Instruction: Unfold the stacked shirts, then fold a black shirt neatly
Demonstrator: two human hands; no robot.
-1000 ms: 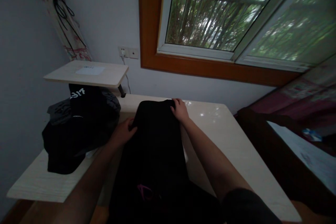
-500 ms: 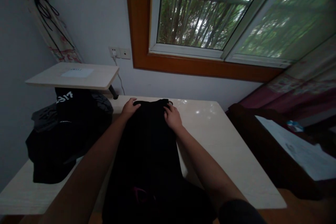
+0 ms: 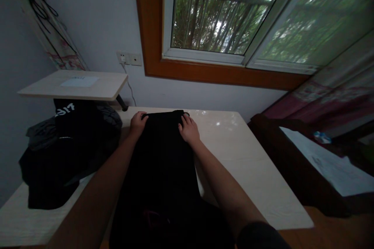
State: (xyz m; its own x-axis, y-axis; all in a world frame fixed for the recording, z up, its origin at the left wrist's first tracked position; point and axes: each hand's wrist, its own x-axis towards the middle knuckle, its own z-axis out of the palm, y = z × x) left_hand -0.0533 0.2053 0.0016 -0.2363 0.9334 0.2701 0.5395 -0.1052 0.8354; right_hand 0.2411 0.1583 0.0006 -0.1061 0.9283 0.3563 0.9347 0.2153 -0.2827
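Note:
A long black garment [image 3: 163, 163] is spread over the light wooden table [image 3: 248, 163], its narrow end near the wall and its near end running out of the picture. A faint pinkish mark shows on its lower part. At the far left corner, my left hand [image 3: 138, 122] is closed on the edge, fingers over the rim. My right hand [image 3: 189, 129] holds the far right corner with bent fingers on the cloth. A small dark loop of edge sticks out beside its fingertips. The cloth is too dark to tell the garment's exact kind.
A heap of black and grey clothes [image 3: 70, 151] lies on the left, partly beneath a raised shelf [image 3: 111, 89] with a paper [image 3: 80, 81] on it. Right of the table stands dark brown furniture [image 3: 280, 155] bearing a pale sheet [image 3: 318, 159]. A window is behind.
The whole view has shifted slightly, so most things sit a little further left. Both hands remain at the garment's far corners; the right hand's fingers are closer together.

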